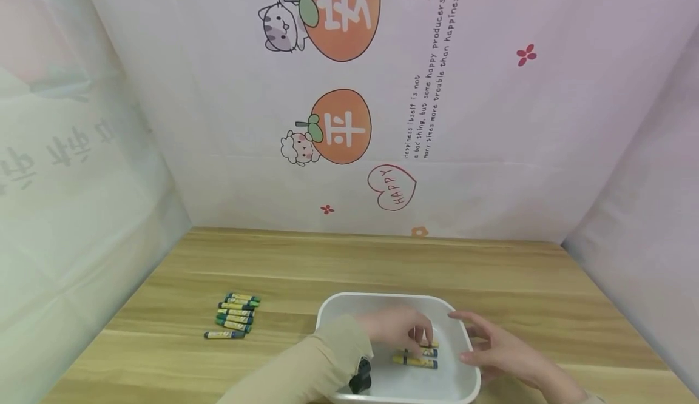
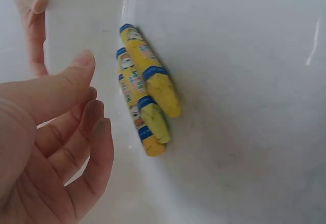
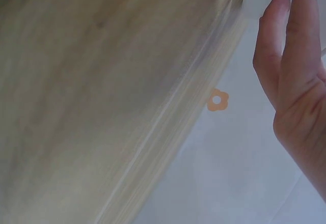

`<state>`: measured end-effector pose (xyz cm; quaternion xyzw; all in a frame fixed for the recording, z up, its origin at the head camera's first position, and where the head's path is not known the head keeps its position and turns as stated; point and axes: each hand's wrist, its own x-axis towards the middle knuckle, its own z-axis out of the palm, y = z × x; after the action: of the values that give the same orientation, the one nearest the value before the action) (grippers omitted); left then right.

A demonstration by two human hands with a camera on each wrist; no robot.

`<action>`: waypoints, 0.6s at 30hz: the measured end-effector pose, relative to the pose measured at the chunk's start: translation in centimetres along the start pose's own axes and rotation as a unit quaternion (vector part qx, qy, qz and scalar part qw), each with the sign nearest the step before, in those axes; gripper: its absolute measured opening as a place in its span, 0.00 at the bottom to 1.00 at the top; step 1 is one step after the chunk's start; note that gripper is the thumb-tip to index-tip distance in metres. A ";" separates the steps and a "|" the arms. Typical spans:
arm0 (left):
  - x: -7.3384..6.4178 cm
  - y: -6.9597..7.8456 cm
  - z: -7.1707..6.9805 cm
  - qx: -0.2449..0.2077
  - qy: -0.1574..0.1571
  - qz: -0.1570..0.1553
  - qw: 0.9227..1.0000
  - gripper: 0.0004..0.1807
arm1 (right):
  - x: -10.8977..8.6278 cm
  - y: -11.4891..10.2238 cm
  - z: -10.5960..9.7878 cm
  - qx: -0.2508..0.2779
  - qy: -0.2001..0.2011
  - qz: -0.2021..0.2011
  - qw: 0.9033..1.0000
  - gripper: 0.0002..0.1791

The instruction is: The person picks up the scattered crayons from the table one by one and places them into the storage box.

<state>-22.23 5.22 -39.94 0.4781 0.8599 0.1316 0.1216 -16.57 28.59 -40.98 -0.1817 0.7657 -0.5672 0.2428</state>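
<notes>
In the head view my left hand (image 1: pixel 395 325) hovers inside a white plastic tray (image 1: pixel 377 295), close to three yellow-wrapped crayons (image 1: pixel 416 362). The left wrist view shows these crayons (image 2: pixel 147 63) lying side by side by the tray wall, with dark blue bands and yellow to orange tips. That hand (image 2: pixel 66 127) has its thumb apart from loosely bent fingers and holds nothing. My right hand (image 1: pixel 505 352) grips the tray's right wall, thumb and forefinger at the rim, other fingers outside. In the right wrist view the right hand (image 3: pixel 300 56) shows only partly.
Left of the tray, several crayons (image 1: pixel 236 313) lie in a row on the wooden table (image 1: pixel 273 264), one a little nearer (image 1: pixel 224 335). A black strap-mounted device (image 1: pixel 360 377) sits on the left wrist. Printed white cloth (image 1: pixel 480 149) walls the table's back and sides.
</notes>
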 end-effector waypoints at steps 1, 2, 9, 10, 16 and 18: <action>0.0 0.0 -0.2 -0.003 0.002 -0.002 1.000 0.12 | 0.0 0.0 0.0 0.001 -0.001 0.000 1.000 0.39; -0.1 0.0 -0.4 -0.004 0.004 -0.005 1.000 0.12 | 0.0 0.0 0.0 0.001 -0.001 0.000 1.000 0.39; -1.4 0.2 -1.9 -0.029 0.010 -0.011 0.999 0.12 | -0.1 0.1 0.2 0.004 0.000 0.000 1.000 0.38; -1.7 0.2 -2.2 -0.031 0.013 -0.009 0.999 0.12 | -0.1 0.1 0.2 0.003 0.000 0.000 1.000 0.39; -3.4 -0.1 -3.7 -0.036 0.036 0.002 0.999 0.13 | 0.0 -0.1 0.1 -0.004 0.006 0.007 1.000 0.39; -4.1 -0.1 -4.2 -0.043 0.045 -0.003 0.998 0.13 | 0.0 -0.1 0.1 -0.002 0.007 0.009 1.000 0.39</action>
<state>-21.60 1.20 -35.69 0.4636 0.8593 0.1895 0.1039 -16.51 28.49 -40.95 -0.1716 0.7701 -0.5648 0.2419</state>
